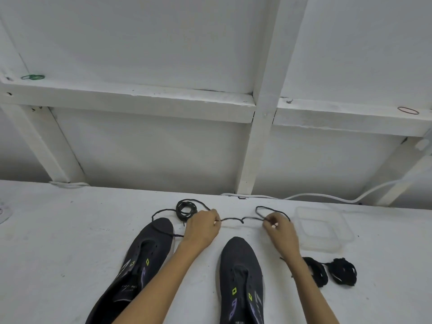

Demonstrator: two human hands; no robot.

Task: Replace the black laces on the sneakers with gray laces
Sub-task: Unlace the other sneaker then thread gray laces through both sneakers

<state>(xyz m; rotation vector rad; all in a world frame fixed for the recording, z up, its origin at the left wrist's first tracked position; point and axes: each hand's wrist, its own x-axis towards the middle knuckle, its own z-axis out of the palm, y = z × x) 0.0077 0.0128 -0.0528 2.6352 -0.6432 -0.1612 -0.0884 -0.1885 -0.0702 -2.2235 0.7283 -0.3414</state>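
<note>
My left hand (202,226) and right hand (279,230) each pinch one lace (233,219), stretched between them over the surface (70,253), beyond the unlaced sneakers (240,265). I judge I'm straightening it; next, thread a tip through the lowest eyelet.

The left sneaker (152,242) and right sneaker (236,256) run off the bottom edge.

Matt cloth sneakers (149,249), woven cord lace (233,219), clear smooth plastic container (320,226), rough white-painted table (58,242).
</note>
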